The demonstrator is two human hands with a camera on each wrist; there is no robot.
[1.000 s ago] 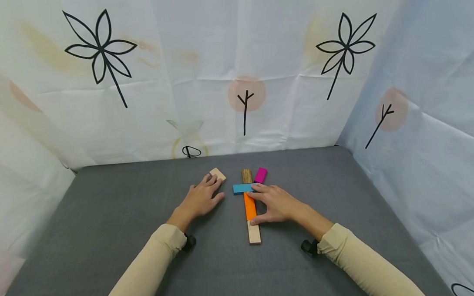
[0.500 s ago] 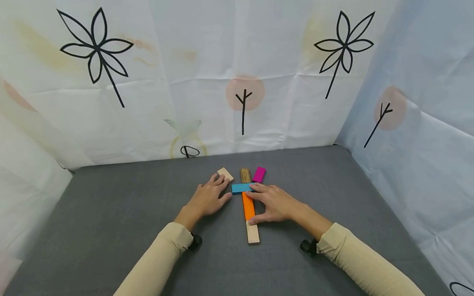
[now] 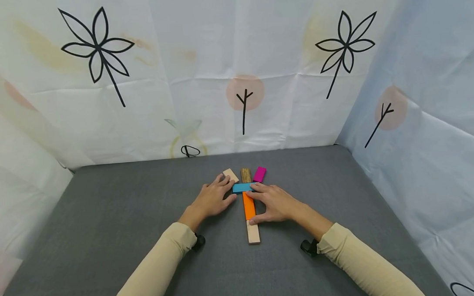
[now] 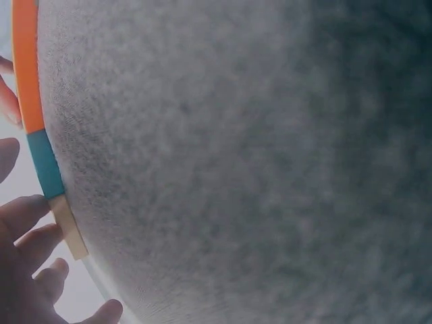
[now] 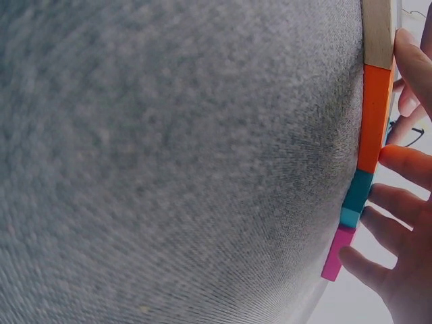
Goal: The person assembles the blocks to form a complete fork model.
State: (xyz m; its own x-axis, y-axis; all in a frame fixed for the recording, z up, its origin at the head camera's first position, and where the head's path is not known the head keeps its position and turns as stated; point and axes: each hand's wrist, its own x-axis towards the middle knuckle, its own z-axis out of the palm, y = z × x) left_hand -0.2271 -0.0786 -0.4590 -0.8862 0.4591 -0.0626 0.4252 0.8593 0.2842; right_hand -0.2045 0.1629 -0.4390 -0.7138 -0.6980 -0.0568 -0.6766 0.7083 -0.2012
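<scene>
My left hand (image 3: 212,198) lies with extended fingertips on a pale wooden block (image 3: 231,175), slanted against the upper left of the row. In the left wrist view this pale block (image 4: 70,229) meets the end of the blue one. My right hand (image 3: 277,203) has its fingers spread over the blue block (image 3: 241,188) and orange block (image 3: 248,207), thumb by the lower plain wood block (image 3: 253,235). The blue block lies crosswise above the orange one. Beyond it are a brown, rough-grained block (image 3: 246,175) and a tilted magenta block (image 3: 259,174).
All the blocks lie flat on a grey cloth-covered table (image 3: 125,213). White fabric walls (image 3: 203,79) with plant drawings rise at the back and sides. Dark wrist cameras (image 3: 310,248) sit at the sleeve cuffs.
My left hand has slid the pale wooden block rightward, up to the blue block and close beside the brown one. My right hand has stayed on the row.
</scene>
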